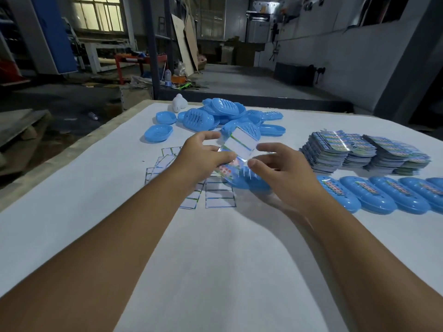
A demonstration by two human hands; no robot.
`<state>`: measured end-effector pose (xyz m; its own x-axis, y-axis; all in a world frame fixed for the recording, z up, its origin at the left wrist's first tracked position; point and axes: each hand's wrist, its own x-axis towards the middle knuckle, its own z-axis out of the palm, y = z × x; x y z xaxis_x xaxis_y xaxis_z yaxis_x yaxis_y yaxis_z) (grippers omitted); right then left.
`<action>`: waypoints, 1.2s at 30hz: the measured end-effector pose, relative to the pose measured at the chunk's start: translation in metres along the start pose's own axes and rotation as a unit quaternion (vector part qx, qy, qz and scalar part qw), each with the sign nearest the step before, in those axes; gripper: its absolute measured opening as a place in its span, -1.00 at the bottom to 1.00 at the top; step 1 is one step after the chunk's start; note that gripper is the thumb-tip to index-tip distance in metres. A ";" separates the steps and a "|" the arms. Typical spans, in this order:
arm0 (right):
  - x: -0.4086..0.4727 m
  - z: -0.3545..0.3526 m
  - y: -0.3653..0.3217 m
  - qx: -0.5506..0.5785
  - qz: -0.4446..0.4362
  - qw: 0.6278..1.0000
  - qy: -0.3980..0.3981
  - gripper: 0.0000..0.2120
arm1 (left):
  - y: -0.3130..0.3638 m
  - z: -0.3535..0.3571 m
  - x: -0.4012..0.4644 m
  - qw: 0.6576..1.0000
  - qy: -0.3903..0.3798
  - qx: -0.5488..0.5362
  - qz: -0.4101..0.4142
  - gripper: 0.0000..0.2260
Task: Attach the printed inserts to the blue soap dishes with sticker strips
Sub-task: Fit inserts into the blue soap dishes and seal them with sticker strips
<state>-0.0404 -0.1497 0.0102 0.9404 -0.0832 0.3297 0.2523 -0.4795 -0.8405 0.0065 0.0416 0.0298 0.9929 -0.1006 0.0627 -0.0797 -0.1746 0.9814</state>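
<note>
You are facing a counter (72, 236) covered in white sheeting, set in a dim workshop. At its far edge sits a small white object (179, 103), its kind unclear. Beyond it you see a plastic bottle (168, 77) on the floor beside a dark post (152, 44). Brown boards (185, 44) lean behind that. A lit window (98, 13) shows at upper left, next to a blue panel (55, 32).

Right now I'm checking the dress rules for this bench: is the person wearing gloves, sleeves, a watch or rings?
No. The left hand and right hand are bare, without gloves. Both forearms are uncovered up to the frame's edge, so no sleeves show. No watch, wristband or ring is visible on either side.
</note>
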 end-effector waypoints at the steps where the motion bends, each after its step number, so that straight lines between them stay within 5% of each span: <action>1: 0.000 0.002 -0.002 0.047 0.002 0.999 -0.019 -0.76 | 0.000 0.004 -0.002 1.000 -0.018 -0.017 0.002 -0.50; 3: -0.001 0.004 -0.004 0.098 -0.007 0.995 -0.032 -0.89 | 0.001 0.010 -0.004 0.998 -0.038 -0.043 0.008 -0.54; 8: 0.006 0.000 0.001 0.083 0.028 0.996 0.029 -0.84 | 0.003 0.010 -0.005 0.999 0.007 0.000 0.037 -0.70; 24: 0.005 -0.004 0.003 0.094 0.076 0.992 0.040 -0.69 | 0.001 0.004 -0.010 0.995 -0.014 0.065 0.076 -0.60; 29: 0.005 -0.002 0.003 0.006 0.063 0.994 0.092 -0.76 | 0.000 0.006 -0.012 0.994 -0.018 0.055 0.090 -0.63; 36: -0.001 0.006 -0.001 0.021 0.031 0.999 0.030 -0.74 | -0.001 0.014 -0.016 0.989 -0.043 0.060 0.129 -0.69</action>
<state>-0.0398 -0.1441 0.0081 0.9395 -0.1651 0.3000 0.2040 -0.4339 -0.8776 -0.0104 0.0292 0.0253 0.9274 -0.2384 0.2884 -0.3449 -0.2459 0.9058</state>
